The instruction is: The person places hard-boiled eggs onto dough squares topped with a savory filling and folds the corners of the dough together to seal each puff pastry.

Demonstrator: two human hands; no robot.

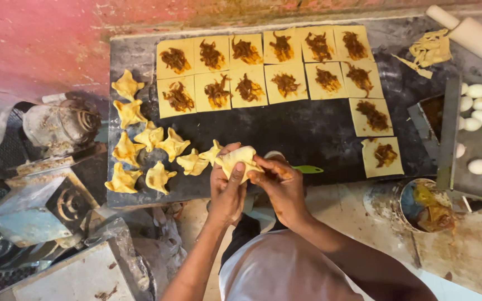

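both hands, left hand (227,189) and right hand (280,187), closed on one dough parcel (239,161) above slab (308,131) edge, pinching corners shut; likely mid-fold, next needs firm seal, then another filled square (385,155).

dough squares (248,53) pale yellow; filling (175,59) brown; slab (308,131) black; wall (40,39) red; spoon handle (308,169) green
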